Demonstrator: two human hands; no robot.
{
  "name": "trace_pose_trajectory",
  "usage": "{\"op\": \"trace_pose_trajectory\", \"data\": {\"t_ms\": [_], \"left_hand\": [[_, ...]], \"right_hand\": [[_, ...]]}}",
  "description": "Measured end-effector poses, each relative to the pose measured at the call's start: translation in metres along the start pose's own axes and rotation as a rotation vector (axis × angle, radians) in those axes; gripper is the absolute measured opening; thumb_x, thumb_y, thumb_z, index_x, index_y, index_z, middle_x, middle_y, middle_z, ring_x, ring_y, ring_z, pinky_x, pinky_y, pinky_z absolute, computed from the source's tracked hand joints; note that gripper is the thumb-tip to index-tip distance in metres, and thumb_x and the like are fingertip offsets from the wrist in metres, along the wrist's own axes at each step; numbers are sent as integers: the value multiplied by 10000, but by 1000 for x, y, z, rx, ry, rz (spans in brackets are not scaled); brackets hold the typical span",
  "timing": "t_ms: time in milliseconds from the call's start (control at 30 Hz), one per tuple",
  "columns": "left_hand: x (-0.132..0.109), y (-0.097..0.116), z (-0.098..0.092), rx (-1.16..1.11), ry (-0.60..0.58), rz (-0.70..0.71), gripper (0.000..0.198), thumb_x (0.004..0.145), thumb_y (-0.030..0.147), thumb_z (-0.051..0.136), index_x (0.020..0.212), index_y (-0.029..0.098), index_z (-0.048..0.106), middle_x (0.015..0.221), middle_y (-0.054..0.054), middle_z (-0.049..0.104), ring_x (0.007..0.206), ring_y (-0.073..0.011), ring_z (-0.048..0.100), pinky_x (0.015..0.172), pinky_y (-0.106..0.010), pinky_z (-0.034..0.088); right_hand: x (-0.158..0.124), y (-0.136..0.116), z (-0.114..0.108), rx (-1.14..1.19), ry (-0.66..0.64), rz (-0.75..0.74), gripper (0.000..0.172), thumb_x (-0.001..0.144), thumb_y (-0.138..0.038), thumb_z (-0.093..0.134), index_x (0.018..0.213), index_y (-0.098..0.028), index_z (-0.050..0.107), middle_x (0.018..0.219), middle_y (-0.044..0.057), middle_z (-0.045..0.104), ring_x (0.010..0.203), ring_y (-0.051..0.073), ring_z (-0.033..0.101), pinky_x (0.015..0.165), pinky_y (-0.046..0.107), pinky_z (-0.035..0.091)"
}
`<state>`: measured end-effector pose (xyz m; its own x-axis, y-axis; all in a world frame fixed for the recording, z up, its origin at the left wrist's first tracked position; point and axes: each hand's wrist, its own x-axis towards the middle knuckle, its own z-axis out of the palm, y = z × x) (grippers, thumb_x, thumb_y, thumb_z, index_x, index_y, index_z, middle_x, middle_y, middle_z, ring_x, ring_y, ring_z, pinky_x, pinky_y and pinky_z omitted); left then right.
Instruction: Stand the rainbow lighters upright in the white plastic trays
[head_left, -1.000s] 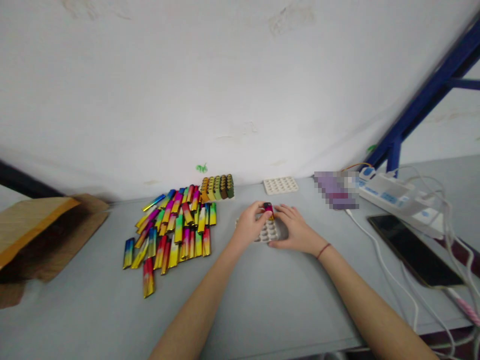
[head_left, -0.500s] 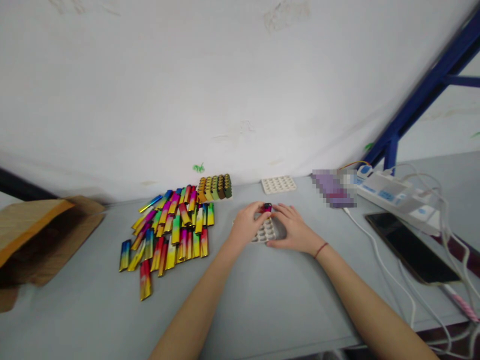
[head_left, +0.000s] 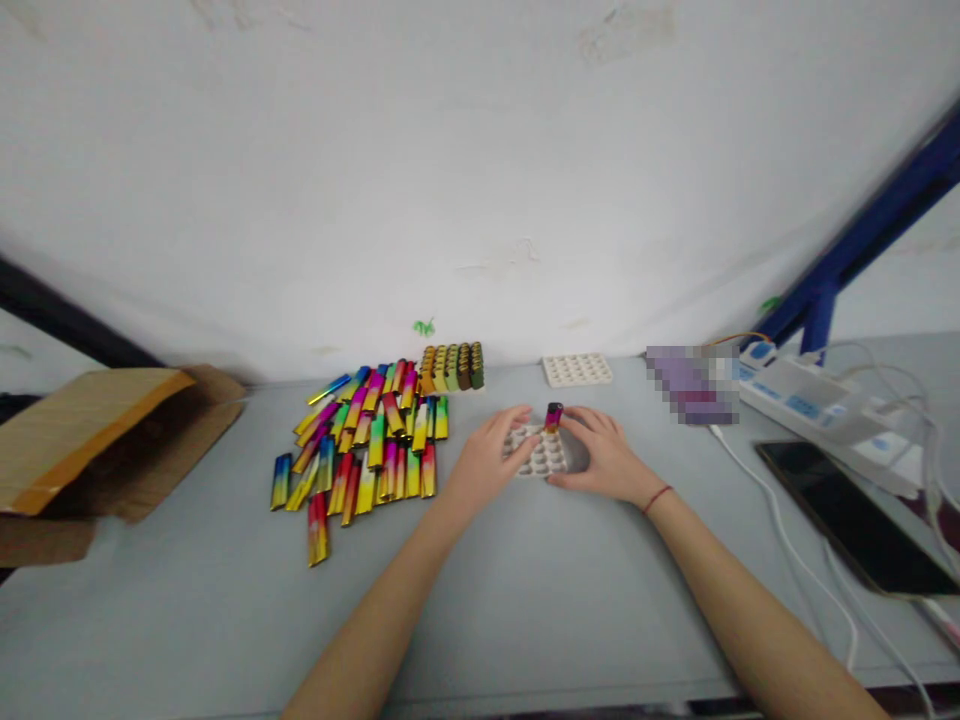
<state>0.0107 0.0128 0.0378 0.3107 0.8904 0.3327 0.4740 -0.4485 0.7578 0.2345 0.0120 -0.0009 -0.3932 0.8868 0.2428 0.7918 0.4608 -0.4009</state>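
Note:
A shiny purple-and-gold lighter (head_left: 553, 418) stands upright in the far right corner of a white tray with rows of holes (head_left: 543, 458). My left hand (head_left: 496, 450) is open at the tray's left side, its thumb over the holes and apart from the lighter. On the right side, my right hand (head_left: 600, 452) is open, its thumb by the tray's near right corner. Its fingers are close to the lighter; whether they touch it I cannot tell. Part of the tray is hidden behind my left hand.
Many metallic, multicoloured lighters (head_left: 376, 445) lie in a loose pile to the left. Behind it, a block of upright lighters (head_left: 453, 368) sits in another tray. A second holed tray (head_left: 577, 369) lies near the wall. Phones (head_left: 847, 510), cables and a power strip (head_left: 832, 415) occupy the right; an opened cardboard package (head_left: 97, 440) lies left.
My left fingers have come away from the lighter, which now stands in the tray. My right hand has loosened around it. The whole scene has shifted rightward in view.

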Motion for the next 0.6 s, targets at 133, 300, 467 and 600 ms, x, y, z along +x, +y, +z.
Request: {"op": "trace_pose_trajectory", "data": {"t_ms": [133, 300, 467, 600], "left_hand": [[-25, 0, -26, 54, 113, 7, 173, 897, 291, 563, 983, 210, 689, 936, -53, 729, 793, -167, 658, 781, -295, 526], [-63, 0, -71, 166, 291, -153, 245, 877, 366, 539, 911, 193, 710, 793, -39, 715, 622, -145, 589, 610, -260, 464], [-113, -16, -124, 405, 513, -566, 376, 861, 461, 437, 880, 183, 689, 791, -57, 718, 713, -207, 646, 672, -295, 483], [-139, -35, -139, 712, 434, -856, 482, 848, 511, 422, 1023, 133, 664, 928, -141, 727, 878, -306, 677, 762, -371, 497]], "right_hand": [[2, 2, 0, -9, 22, 28, 783, 660, -617, 761, 1319, -232, 585, 1367, 155, 560, 1265, 386, 486, 1038, 559, 361], [5, 7, 2, -29, 34, 35, 743, 661, -633, 747, 1286, -258, 601, 1346, 139, 579, 1240, 384, 507, 1021, 548, 371], [8, 8, 2, -55, 50, 65, 705, 675, -623, 734, 1253, -240, 605, 1326, 142, 599, 1215, 388, 526, 990, 547, 388], [8, 7, 3, -59, 66, 54, 695, 690, -626, 719, 1253, -238, 597, 1319, 140, 606, 1224, 387, 520, 986, 547, 385]]}}
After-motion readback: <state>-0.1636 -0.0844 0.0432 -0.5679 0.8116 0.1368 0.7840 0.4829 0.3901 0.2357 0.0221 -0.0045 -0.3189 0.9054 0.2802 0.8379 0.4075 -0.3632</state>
